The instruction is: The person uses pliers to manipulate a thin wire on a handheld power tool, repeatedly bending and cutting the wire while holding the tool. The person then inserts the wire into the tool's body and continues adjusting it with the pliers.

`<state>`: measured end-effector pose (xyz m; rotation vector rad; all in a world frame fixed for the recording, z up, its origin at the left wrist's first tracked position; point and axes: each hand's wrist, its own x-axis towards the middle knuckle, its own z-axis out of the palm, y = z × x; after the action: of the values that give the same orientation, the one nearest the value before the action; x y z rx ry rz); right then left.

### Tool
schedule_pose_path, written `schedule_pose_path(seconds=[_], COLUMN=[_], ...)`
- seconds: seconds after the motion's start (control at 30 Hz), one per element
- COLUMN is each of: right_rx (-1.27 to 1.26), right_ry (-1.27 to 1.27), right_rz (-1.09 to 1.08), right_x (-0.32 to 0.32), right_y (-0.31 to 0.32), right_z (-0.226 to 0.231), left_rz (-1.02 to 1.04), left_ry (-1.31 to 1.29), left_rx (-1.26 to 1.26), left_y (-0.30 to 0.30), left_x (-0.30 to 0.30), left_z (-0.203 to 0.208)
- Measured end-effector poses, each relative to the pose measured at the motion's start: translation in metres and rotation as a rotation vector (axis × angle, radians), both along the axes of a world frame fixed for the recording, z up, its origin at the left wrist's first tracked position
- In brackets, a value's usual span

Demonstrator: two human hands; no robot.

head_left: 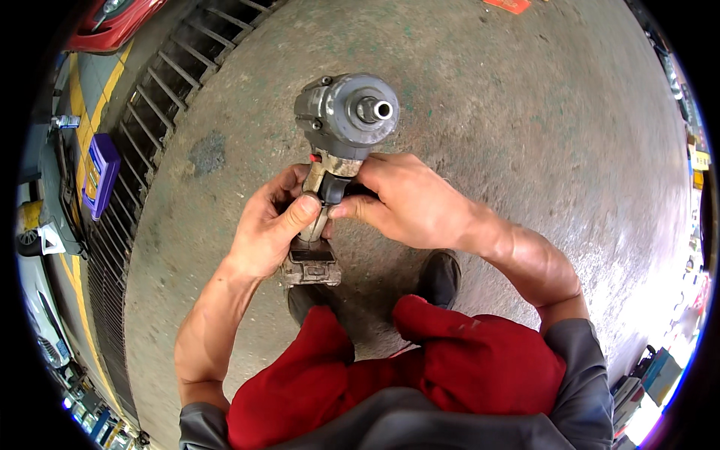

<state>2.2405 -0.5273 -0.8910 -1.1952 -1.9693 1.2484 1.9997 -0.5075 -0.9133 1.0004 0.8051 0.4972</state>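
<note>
An impact wrench (pixel 330 120) with a dark grey metal head is held up in front of me, its drive end turned toward the upper right. Its worn tan handle runs down to a foot with an open slot, where no battery shows. My left hand (pixel 271 217) is closed round the handle, the thumb lying along its side. My right hand (pixel 409 196) pinches at the handle near the black trigger (pixel 332 187). Some right fingertips are hidden behind the tool, so I cannot tell whether they hold a small part too.
Beneath is a stained concrete floor (pixel 525 150). A metal floor grate (pixel 142 142) runs along the left, with a purple container (pixel 101 176) beside it. Beyond stand a red car (pixel 112 26) and other vehicles. An orange-red flat piece (pixel 510 5) lies far ahead.
</note>
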Motion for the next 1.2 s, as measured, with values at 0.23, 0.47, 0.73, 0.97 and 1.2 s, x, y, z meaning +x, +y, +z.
schedule_pose_path(seconds=[0.23, 0.47, 0.73, 0.97, 1.2], right_rx=[-0.13, -0.101, -0.116, -0.102, -0.005], right_ry=[-0.045, 0.101, -0.011, -0.082, -0.195], right_rz=[0.12, 0.09, 0.152, 0.053, -0.036], right_x=[0.002, 0.004, 0.003, 0.001, -0.003], right_y=[0.007, 0.005, 0.012, 0.007, 0.002], right_z=[-0.011, -0.002, 0.007, 0.027, 0.031], left_rz=[0.082, 0.093, 0.193, 0.198, 0.227], left_ry=[0.027, -0.024, -0.047, -0.036, 0.128], left_rx=[-0.019, 0.009, -0.065, 0.036, 0.165], left_y=[-0.011, -0.009, -0.018, -0.013, -0.011], left_x=[0.002, 0.008, 0.01, 0.007, 0.016], left_z=[-0.001, 0.01, 0.011, 0.003, 0.015])
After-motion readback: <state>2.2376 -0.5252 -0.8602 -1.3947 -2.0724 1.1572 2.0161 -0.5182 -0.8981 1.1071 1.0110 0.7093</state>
